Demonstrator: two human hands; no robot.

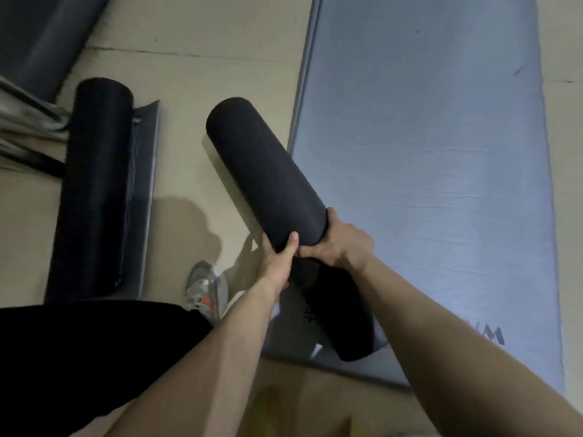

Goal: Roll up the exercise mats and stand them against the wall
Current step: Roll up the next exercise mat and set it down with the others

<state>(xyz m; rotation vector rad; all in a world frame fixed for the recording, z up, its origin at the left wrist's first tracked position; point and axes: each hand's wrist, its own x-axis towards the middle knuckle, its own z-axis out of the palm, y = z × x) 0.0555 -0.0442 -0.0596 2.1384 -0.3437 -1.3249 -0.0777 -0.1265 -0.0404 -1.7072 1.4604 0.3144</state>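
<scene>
Two bare hands grip a dark rolled mat near its middle, seen from above by a camera worn on the person's head. The left hand wraps round the roll from the lower left. Its thumb lies up across the dark surface and its other fingers are hidden underneath. The right hand clamps over the roll from the right, knuckles up, fingers curled round it. The two hands touch each other at the roll.

The rolled mat runs on a slant. Its far end points up and to the left over the beige floor, and its near end lies over the bottom left corner of a flat mat. Whether the far end touches the floor cannot be told. The flat mat is grey-blue and spread open on the floor at the right. It is slightly wrinkled, with part of some lettering near its lower edge.

To the left, well apart from the held roll, a second roll lies on the floor, dark, with a loose flap lying flat along its right side. A third roll, also dark, crosses the top left corner, blurred and only partly in view.

Below the hands, a grey shoe with an orange mark stands on the floor between the second roll and the flat mat. Black clothing fills the lower left.
</scene>
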